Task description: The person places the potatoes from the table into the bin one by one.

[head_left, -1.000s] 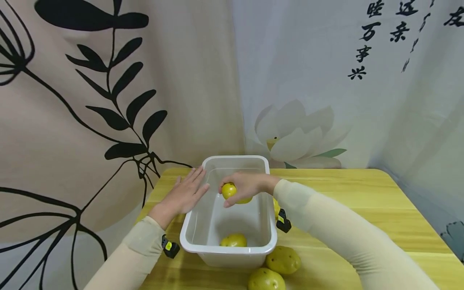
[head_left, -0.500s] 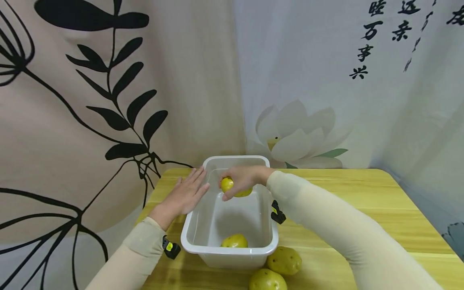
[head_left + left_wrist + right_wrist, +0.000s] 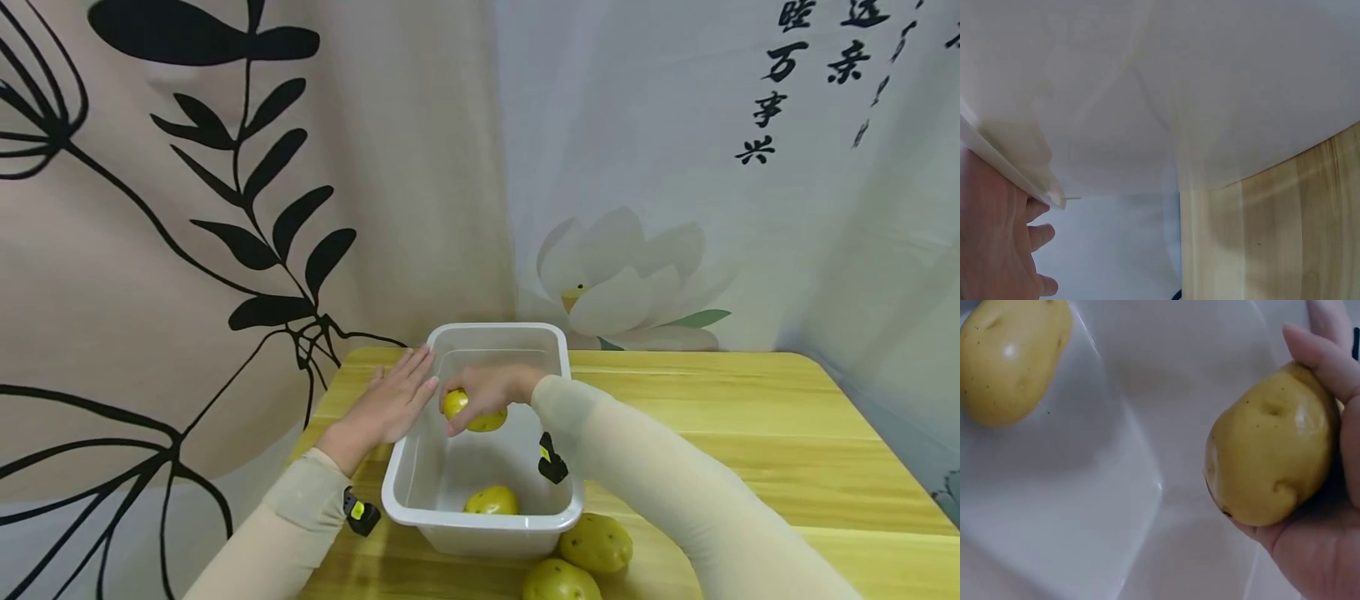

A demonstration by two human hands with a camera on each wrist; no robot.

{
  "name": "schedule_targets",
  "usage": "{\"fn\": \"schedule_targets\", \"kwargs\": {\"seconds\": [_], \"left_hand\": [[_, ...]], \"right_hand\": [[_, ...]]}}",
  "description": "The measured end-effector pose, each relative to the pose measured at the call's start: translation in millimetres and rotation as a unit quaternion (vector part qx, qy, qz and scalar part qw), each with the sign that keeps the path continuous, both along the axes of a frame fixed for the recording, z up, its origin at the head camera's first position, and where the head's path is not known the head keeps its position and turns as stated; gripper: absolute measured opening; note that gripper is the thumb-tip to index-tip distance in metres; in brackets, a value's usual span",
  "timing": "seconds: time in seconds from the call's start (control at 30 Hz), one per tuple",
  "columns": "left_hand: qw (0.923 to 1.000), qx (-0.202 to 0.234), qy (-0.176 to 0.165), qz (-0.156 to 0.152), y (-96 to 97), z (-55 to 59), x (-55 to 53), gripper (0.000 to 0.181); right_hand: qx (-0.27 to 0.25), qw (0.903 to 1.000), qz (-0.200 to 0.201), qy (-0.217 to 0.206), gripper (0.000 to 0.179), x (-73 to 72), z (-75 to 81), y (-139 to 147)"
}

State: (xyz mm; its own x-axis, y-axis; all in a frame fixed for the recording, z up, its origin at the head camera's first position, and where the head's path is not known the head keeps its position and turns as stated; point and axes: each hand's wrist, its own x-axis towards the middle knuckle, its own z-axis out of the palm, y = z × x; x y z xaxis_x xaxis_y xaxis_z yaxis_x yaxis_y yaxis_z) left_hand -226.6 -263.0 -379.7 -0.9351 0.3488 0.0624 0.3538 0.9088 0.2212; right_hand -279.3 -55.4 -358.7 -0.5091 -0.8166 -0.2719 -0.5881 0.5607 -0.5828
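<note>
A white plastic tub point(image 3: 482, 522) stands on the table. Inside it, my right hand point(image 3: 491, 392) grips a yellow potato point(image 3: 489, 420), fingers and thumb wrapped round its sides. The right wrist view shows this potato point(image 3: 1272, 450) against the palm, above the tub's floor. A second potato point(image 3: 492, 500) lies at the tub's near end, also visible as a potato point(image 3: 1013, 359) in the right wrist view. My left hand point(image 3: 390, 402) lies with straight fingers on the tub's left rim. In the left wrist view, the left hand point(image 3: 994, 231) shows at the lower left beside the tub wall point(image 3: 1110, 125).
Two more potatoes sit outside the tub's near right corner, one potato point(image 3: 596, 543) behind the other potato point(image 3: 561, 581). The wood-grain table point(image 3: 720, 433) extends to the right. A printed curtain point(image 3: 420, 167) hangs behind the table.
My right hand rises slightly with the potato, then moves left and lower inside the tub. The left hand stays at the rim. The head view has shifted a little.
</note>
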Motion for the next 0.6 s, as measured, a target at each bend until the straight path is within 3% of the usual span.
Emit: {"fn": "schedule_targets", "kwargs": {"seconds": [0.17, 0.37, 0.6], "left_hand": [[1.0, -0.001, 0.003, -0.002, 1.0, -0.6, -0.1, 0.068], [1.0, 0.004, 0.0, -0.002, 1.3, 1.4, 2.3, 0.068], [1.0, 0.006, -0.003, -0.001, 1.6, 2.3, 3.6, 0.067]], "right_hand": [[0.005, 0.9999, -0.002, -0.015, 0.042, 2.3, -14.6, -7], [0.019, 0.9994, 0.012, -0.027, 0.047, 7.0, -20.8, -12], [0.05, 0.9951, 0.054, -0.066, 0.041, 17.6, -29.0, -19]]}}
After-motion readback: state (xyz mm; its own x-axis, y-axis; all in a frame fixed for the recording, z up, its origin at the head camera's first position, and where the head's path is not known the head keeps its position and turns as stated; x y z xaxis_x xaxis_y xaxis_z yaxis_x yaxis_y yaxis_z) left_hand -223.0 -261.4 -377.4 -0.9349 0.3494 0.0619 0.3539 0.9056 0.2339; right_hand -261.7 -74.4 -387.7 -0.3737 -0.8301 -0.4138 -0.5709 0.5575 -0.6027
